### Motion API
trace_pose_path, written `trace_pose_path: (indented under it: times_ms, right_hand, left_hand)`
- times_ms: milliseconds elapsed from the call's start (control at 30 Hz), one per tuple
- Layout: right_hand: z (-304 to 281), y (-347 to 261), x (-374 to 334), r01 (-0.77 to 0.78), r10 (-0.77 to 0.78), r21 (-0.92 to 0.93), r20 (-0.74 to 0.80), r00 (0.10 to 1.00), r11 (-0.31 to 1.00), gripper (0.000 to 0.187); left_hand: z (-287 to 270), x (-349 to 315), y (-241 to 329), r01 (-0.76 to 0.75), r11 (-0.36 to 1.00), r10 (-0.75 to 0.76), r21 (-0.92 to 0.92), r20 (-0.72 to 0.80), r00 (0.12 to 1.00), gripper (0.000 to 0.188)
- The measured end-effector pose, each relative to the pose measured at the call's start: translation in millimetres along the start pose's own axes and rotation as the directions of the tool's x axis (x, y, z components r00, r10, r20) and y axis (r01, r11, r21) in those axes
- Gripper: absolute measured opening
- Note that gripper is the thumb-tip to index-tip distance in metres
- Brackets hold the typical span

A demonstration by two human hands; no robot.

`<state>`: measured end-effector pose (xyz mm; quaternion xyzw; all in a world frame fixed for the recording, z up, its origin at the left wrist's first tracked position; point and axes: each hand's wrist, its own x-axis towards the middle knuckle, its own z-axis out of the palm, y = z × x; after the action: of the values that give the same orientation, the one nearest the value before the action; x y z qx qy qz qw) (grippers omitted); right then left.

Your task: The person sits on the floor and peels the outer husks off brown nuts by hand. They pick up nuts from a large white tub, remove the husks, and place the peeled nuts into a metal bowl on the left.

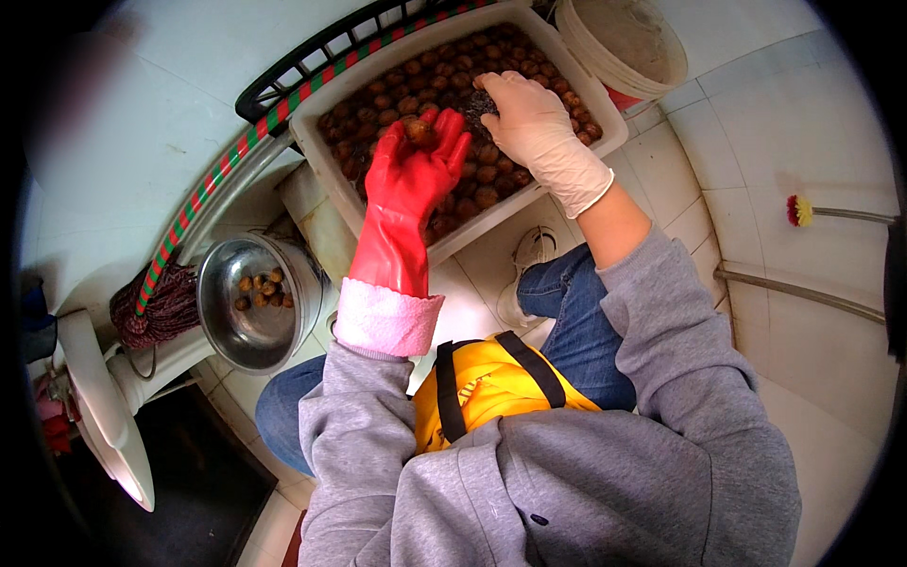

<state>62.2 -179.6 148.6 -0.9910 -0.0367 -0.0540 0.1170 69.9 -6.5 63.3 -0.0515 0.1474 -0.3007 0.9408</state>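
Note:
My left hand (pixel 413 180), in a long red rubber glove with a pink cuff, is turned palm up over the tub. A brown, walnut-like nut (pixel 420 131) rests in its curled fingers. To its right my right hand (pixel 529 118), in a thin whitish glove, reaches over the tub with fingers bent. Between its fingertips and thumb shows a grey, glinting tangle like a steel wool scrubber (pixel 481 107), partly hidden. Beneath both hands the white rectangular tub (pixel 333 196) holds many more brown nuts in dark water.
A metal bucket (pixel 219 321) with several nuts stands at left, beside a dark red mop head (pixel 156 300). A red-green striped pole (pixel 203 194) and a black rack (pixel 267 93) border the tub's far left. A whitish bucket (pixel 628 47) stands at far right.

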Motion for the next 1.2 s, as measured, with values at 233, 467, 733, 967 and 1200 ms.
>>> trace_pose_path:
  times_ms: [233,467,733,967,1200]
  right_hand:
    - [0.4,-7.5,0.7,0.051,-0.049,0.039,-0.032,0.998,0.998,0.042]
    - [2.6,-9.1,-0.4,0.111,-0.098,0.078,-0.153,0.983,0.991,0.043]
    - [-0.5,-16.3,1.3,0.117,-0.094,0.144,-0.156,0.983,0.983,0.041]
    - [-5.7,-21.6,-2.3,0.269,-0.208,0.243,-0.249,0.946,0.932,0.044]
    - [4.2,-30.0,-0.9,0.302,-0.249,0.221,-0.238,0.939,0.927,0.044]
  left_hand:
    - [-7.6,-2.6,10.3,0.058,0.99,-0.058,-0.13,0.006,0.998,0.042]
    - [8.4,-10.4,8.2,0.065,0.992,-0.085,-0.104,-0.198,0.977,0.045]
    - [3.2,-12.9,10.6,0.103,0.99,-0.121,-0.093,-0.21,0.97,0.05]
    - [0.6,-7.5,5.1,0.089,0.995,-0.096,-0.046,-0.199,0.975,0.054]
    - [-8.1,-6.3,-9.3,-0.282,0.755,0.441,0.592,-0.139,0.887,0.032]
